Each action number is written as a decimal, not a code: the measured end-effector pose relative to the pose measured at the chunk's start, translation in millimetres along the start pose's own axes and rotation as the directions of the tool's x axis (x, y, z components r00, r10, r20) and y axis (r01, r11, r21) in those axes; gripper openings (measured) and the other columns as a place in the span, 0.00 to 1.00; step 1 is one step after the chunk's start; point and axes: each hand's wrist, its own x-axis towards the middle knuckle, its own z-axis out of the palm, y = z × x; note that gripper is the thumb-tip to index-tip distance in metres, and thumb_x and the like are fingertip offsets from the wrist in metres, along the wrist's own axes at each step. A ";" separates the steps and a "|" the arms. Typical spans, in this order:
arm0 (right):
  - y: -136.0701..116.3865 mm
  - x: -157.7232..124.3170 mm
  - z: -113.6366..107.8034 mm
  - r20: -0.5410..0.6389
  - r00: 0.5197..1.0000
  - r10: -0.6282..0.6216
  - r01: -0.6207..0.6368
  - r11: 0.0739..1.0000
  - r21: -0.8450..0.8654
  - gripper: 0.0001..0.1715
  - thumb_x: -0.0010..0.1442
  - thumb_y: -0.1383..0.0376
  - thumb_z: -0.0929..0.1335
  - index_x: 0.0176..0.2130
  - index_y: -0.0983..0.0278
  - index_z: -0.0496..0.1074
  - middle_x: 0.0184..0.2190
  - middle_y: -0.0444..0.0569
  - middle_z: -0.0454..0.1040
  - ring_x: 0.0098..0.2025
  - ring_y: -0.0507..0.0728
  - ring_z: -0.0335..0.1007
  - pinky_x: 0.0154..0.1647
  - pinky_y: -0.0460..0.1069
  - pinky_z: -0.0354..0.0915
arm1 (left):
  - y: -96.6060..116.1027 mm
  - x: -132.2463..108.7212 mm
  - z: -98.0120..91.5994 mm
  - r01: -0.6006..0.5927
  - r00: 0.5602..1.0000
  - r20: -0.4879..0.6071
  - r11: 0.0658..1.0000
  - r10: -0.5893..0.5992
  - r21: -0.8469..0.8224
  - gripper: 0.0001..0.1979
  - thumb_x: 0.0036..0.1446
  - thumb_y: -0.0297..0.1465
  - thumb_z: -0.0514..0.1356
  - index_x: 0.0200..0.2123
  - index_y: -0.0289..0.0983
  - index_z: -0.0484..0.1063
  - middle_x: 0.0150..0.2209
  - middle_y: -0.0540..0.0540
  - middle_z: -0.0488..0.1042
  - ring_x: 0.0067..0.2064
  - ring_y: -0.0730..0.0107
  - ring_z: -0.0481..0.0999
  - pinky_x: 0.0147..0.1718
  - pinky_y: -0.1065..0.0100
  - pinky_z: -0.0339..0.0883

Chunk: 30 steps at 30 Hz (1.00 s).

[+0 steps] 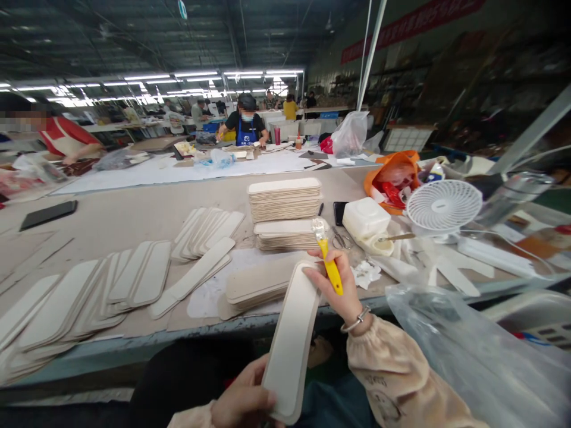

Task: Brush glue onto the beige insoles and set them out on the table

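Observation:
A long pale panel with rounded corners [292, 339] is tilted in front of me, off the table's front edge. My left hand [245, 395] grips its lower end, thumb on top. At the upper end, my right hand [336, 279] pinches the panel's edge and also holds a brush with a yellow handle [331, 267], bristles up. Just beyond lie a low pile of beige panels [256, 285] and two stacks of pale panels, the taller stack [284, 199] behind the shorter stack [285, 235].
Fanned-out panels [66, 303] cover the table's left front. To the right are a white plastic container [366, 217], scissors [342, 239], a white fan [444, 205] and an orange bag [392, 172]. Clear plastic sheeting [473, 351] hangs at the right front. A co-worker [245, 122] sits across the table.

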 end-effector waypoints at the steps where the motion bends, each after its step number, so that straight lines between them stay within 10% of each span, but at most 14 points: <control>1: -0.6 -2.7 2.1 0.027 1.000 -0.001 0.001 1.000 0.015 0.23 0.58 0.57 0.73 0.40 0.57 0.55 0.48 0.49 0.74 0.32 0.53 0.68 0.34 0.50 0.66 | -6.6 3.6 2.1 0.032 0.999 0.023 0.999 -0.032 0.008 0.30 0.40 0.38 0.71 0.47 0.32 0.74 0.39 0.36 0.78 0.30 0.61 0.79 0.22 0.70 0.69; 30: 26.6 -8.8 5.2 0.006 0.999 0.036 -0.036 0.999 -0.013 0.20 0.56 0.59 0.74 0.39 0.57 0.59 0.34 0.40 0.70 0.28 0.51 0.64 0.30 0.47 0.63 | -20.2 23.7 -4.9 -0.029 0.998 -0.051 0.978 0.040 0.205 0.27 0.51 0.47 0.67 0.42 0.28 0.75 0.31 0.36 0.79 0.28 0.63 0.79 0.20 0.73 0.69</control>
